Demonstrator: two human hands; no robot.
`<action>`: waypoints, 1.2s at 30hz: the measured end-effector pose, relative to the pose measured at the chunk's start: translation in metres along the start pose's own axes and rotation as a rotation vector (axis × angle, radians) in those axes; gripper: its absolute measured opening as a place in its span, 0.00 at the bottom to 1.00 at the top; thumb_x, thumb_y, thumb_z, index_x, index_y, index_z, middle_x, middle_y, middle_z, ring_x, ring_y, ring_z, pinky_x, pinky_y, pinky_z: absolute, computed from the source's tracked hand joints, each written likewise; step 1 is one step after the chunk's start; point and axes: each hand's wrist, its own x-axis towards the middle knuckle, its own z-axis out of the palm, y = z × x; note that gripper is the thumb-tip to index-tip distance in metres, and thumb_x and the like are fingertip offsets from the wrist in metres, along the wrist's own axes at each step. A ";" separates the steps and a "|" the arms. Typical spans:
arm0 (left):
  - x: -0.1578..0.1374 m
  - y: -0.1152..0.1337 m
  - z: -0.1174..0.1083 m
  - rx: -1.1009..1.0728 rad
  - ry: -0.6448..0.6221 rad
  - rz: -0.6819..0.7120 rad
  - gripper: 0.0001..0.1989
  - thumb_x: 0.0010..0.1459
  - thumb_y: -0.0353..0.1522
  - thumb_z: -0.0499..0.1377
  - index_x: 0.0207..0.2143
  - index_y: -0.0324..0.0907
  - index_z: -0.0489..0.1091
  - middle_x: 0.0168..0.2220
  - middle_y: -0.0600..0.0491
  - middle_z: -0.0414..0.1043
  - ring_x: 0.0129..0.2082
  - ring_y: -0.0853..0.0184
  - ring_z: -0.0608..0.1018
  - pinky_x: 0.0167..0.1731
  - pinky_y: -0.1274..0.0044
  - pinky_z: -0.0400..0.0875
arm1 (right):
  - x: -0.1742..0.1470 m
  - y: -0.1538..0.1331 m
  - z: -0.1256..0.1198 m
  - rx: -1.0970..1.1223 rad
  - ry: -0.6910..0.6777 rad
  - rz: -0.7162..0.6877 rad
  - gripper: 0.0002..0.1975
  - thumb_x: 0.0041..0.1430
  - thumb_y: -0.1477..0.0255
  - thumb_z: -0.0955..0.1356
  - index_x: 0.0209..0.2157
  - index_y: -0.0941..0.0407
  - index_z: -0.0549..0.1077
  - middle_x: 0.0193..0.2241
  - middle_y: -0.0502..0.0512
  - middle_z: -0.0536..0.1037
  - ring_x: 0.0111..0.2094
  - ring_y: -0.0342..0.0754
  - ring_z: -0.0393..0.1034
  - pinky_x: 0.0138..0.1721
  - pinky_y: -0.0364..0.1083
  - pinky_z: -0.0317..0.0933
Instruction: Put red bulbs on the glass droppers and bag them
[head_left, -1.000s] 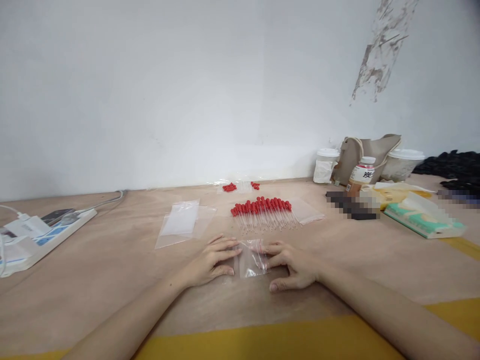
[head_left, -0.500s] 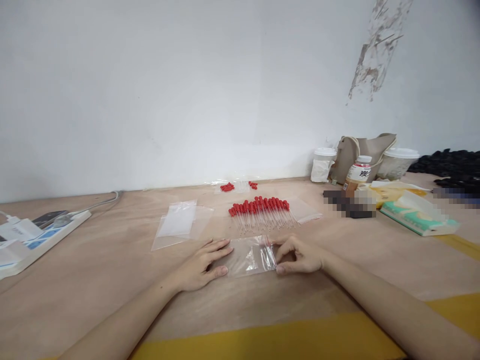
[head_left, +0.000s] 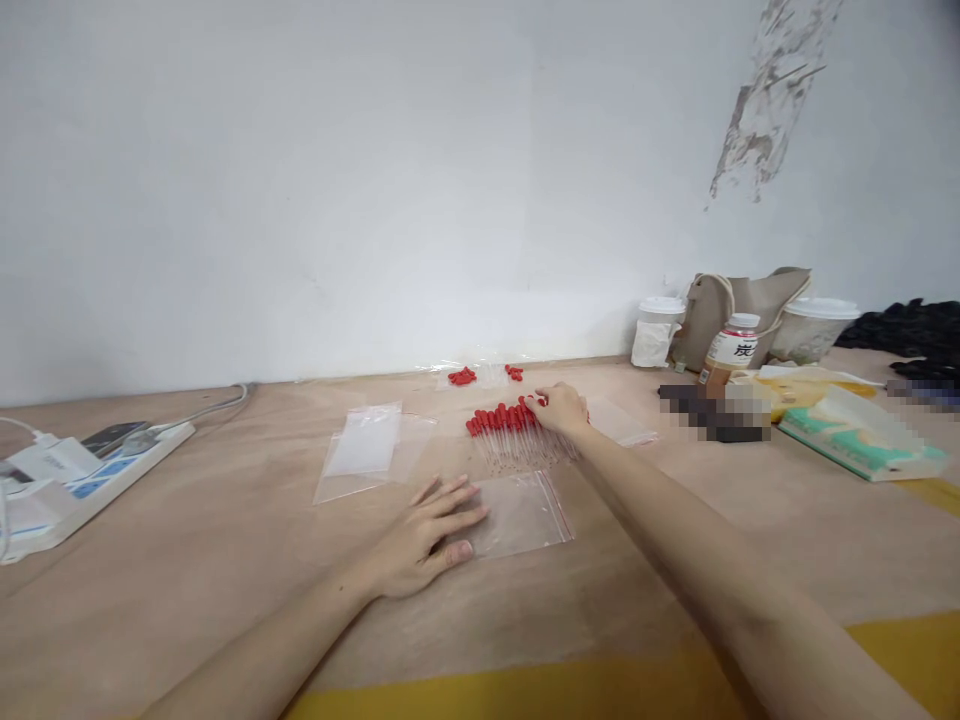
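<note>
The clear zip bag (head_left: 521, 512) is laid flat on the tabletop (head_left: 255, 540), its left end apparently steadied by the left hand (head_left: 427, 535), whose fingers are spread with nothing grasped. The red-ended sticks (head_left: 506, 432) are ranged just beyond the bag, perhaps aligned for easy picking. Their red ends are reached by the right hand (head_left: 559, 408); whether its grip is closed on any cannot be told. The bag is seen as thin and glossy, its red-lined edge turned right.
</note>
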 end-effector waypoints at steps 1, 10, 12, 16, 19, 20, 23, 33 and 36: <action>0.000 0.000 0.000 -0.008 -0.029 0.014 0.22 0.61 0.42 0.45 0.57 0.52 0.52 0.60 0.55 0.47 0.60 0.62 0.49 0.57 0.61 0.39 | 0.003 -0.002 0.004 -0.003 0.010 0.023 0.17 0.51 0.60 0.63 0.36 0.55 0.75 0.40 0.62 0.71 0.45 0.56 0.62 0.44 0.52 0.53; 0.001 -0.003 0.001 -0.031 -0.093 0.016 0.23 0.60 0.44 0.45 0.57 0.53 0.50 0.61 0.54 0.46 0.60 0.62 0.50 0.57 0.61 0.40 | 0.022 0.004 0.004 0.313 0.009 0.111 0.07 0.48 0.69 0.65 0.27 0.57 0.73 0.28 0.55 0.75 0.35 0.49 0.68 0.36 0.45 0.59; 0.001 -0.002 0.001 -0.024 -0.098 0.016 0.23 0.61 0.44 0.45 0.58 0.53 0.50 0.61 0.54 0.45 0.60 0.63 0.50 0.57 0.62 0.40 | 0.019 0.012 -0.009 0.387 0.027 0.095 0.09 0.51 0.68 0.63 0.31 0.58 0.70 0.27 0.54 0.75 0.31 0.45 0.69 0.33 0.42 0.60; 0.001 -0.001 0.000 -0.007 -0.053 -0.011 0.23 0.61 0.43 0.44 0.58 0.52 0.50 0.61 0.53 0.45 0.60 0.62 0.48 0.57 0.61 0.39 | -0.014 0.037 -0.033 0.669 0.108 0.090 0.10 0.55 0.66 0.60 0.36 0.56 0.61 0.24 0.50 0.73 0.20 0.40 0.66 0.23 0.40 0.58; 0.000 -0.002 0.001 0.001 -0.013 -0.025 0.23 0.61 0.43 0.44 0.58 0.52 0.50 0.60 0.52 0.48 0.60 0.60 0.50 0.57 0.59 0.38 | -0.051 0.051 -0.039 0.950 0.114 0.167 0.11 0.51 0.65 0.65 0.31 0.55 0.59 0.20 0.47 0.71 0.16 0.39 0.63 0.19 0.39 0.57; 0.000 -0.002 0.002 0.003 -0.007 -0.024 0.23 0.61 0.43 0.45 0.58 0.52 0.50 0.60 0.52 0.49 0.60 0.60 0.50 0.57 0.58 0.38 | -0.061 0.053 -0.039 1.004 0.096 0.227 0.11 0.50 0.66 0.65 0.30 0.54 0.58 0.20 0.46 0.71 0.16 0.39 0.63 0.19 0.39 0.57; 0.000 -0.002 0.003 0.001 -0.006 -0.018 0.22 0.61 0.42 0.44 0.58 0.53 0.50 0.59 0.52 0.51 0.59 0.61 0.53 0.56 0.58 0.38 | -0.083 0.050 -0.035 1.141 0.051 0.386 0.08 0.51 0.70 0.65 0.28 0.54 0.59 0.19 0.45 0.71 0.16 0.39 0.64 0.19 0.38 0.58; 0.001 -0.001 0.002 -0.004 -0.013 -0.032 0.25 0.59 0.44 0.47 0.58 0.53 0.48 0.59 0.52 0.52 0.58 0.60 0.55 0.56 0.57 0.37 | -0.108 0.038 -0.046 1.307 -0.423 0.474 0.07 0.45 0.74 0.69 0.25 0.57 0.65 0.22 0.50 0.73 0.26 0.42 0.70 0.28 0.41 0.63; 0.001 -0.001 0.002 -0.001 -0.009 -0.033 0.26 0.59 0.45 0.47 0.59 0.52 0.47 0.59 0.52 0.52 0.58 0.60 0.55 0.56 0.58 0.36 | -0.108 0.044 -0.058 0.959 -0.520 0.160 0.10 0.39 0.69 0.72 0.24 0.57 0.69 0.21 0.47 0.72 0.21 0.39 0.64 0.24 0.39 0.58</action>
